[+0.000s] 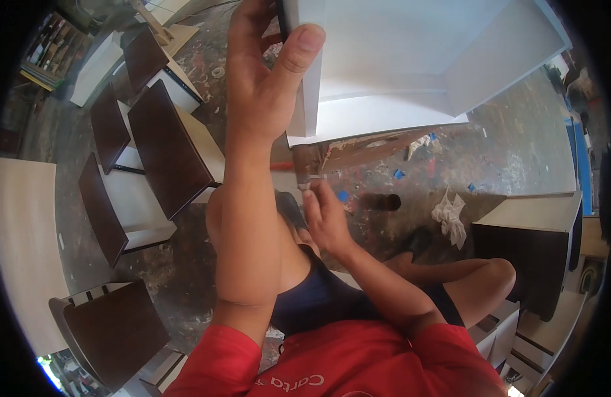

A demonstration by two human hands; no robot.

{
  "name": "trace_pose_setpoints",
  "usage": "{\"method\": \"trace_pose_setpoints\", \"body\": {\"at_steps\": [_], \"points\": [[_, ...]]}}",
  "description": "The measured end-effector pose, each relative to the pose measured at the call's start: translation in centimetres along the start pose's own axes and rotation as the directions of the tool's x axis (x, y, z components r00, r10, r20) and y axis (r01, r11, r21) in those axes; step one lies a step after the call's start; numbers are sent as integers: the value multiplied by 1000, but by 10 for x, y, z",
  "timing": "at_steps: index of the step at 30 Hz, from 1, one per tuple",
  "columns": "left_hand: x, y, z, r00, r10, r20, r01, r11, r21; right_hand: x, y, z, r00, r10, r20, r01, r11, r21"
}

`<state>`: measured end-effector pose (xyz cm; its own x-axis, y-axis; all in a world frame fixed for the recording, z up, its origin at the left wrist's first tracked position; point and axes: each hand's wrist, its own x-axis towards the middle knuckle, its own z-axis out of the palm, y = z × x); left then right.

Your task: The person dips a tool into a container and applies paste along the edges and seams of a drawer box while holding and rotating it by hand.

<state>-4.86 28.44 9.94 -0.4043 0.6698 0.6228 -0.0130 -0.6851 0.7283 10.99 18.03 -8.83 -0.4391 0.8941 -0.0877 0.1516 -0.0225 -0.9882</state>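
Observation:
A white open-fronted drawer box (385,46) stands tilted in front of me, resting on a worn brown support (378,147). My left hand (269,73) grips its left side panel, the thumb lying along the white edge and the fingers behind the board, partly hidden. Below the box's near corner, my right hand (329,215) is closed in a pinch at the lower end of a brown, blurred piece (307,162). What exactly those fingers hold I cannot make out.
Several drawers with dark brown fronts (170,149) sit on the floor at left. A dark-fronted cabinet piece (524,258) stands at right. Crumpled white paper (449,217), blue scraps (399,174) and a dark cylinder (383,202) lie on the stained floor. A pale panel (27,245) is far left.

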Motion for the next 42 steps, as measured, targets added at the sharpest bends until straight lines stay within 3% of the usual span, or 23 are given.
{"method": "trace_pose_setpoints", "body": {"at_steps": [5, 10, 13, 16, 29, 34, 37, 42], "points": [[-1, -8, -8, 995, 82, 51, -82, 997, -4, -4, -10, 1, 999, 27, 21, -27, 1000, 6], [0, -17, -23, 988, 112, 108, -126, 983, 136, 0, -9, -3, 997, 71, -2, -71, 997, 9], [-1, -24, -31, 983, 130, 126, -149, 976, 156, -1, -15, 1, 993, -114, 23, 116, 989, -89], [0, -22, -29, 981, 149, 121, -172, 963, 207, -2, -18, -4, 997, -59, 50, 62, 996, -62], [-5, -15, -18, 986, 163, 14, -156, 911, 381, -1, -13, -92, 964, -8, -267, -21, 994, -108], [-7, -11, -9, 993, 115, 35, -120, 963, 240, 2, -28, -87, 976, -133, -174, 71, 944, -321], [-7, -10, -9, 997, 78, 27, -81, 987, 142, 12, -17, -104, 964, -80, -253, 9, 963, -269], [-10, -13, -4, 997, 65, 28, -68, 986, 149, 17, -14, -149, 903, -8, -429, -96, 971, -219]]}}
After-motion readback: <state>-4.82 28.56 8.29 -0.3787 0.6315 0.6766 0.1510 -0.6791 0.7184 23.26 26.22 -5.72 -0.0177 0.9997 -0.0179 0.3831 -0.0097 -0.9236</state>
